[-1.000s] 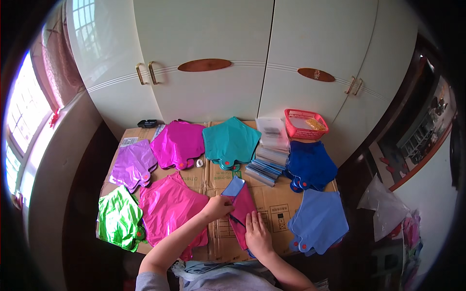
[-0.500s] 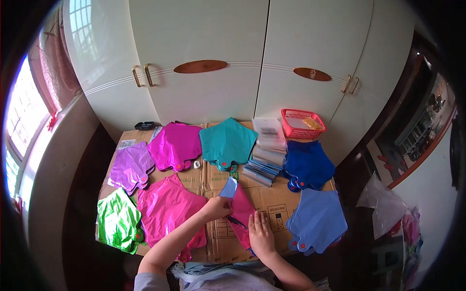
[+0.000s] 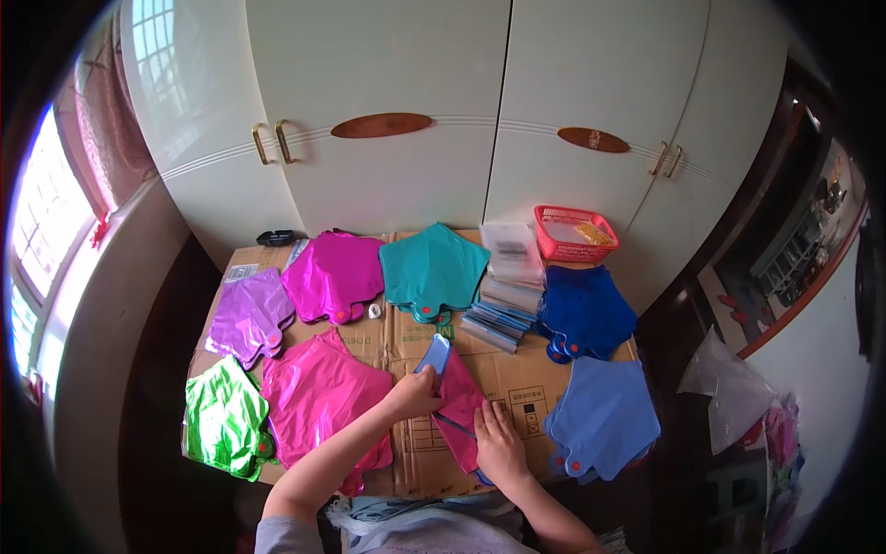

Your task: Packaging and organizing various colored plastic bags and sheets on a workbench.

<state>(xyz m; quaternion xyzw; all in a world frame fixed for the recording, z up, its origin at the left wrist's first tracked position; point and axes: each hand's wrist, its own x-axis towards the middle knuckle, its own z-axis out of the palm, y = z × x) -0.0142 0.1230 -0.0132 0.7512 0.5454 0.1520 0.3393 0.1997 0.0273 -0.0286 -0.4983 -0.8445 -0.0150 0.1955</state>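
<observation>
- while the right hand [image 3: 500, 448] lies open on the folded pink foil [image 3: 458, 388], what's the left hand [image 3: 413, 395] got?
- fingers closed, pinching the light blue strip [image 3: 434, 353] at the foil's far end.
- foil location?
- near edge of the cardboard surface [image 3: 406, 466], between hot-pink stack [image 3: 323, 397] and periwinkle stack [image 3: 604, 415].

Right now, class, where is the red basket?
In the head view, the red basket is right of centre at the far edge of the cardboard, behind the dark blue stack.
</observation>
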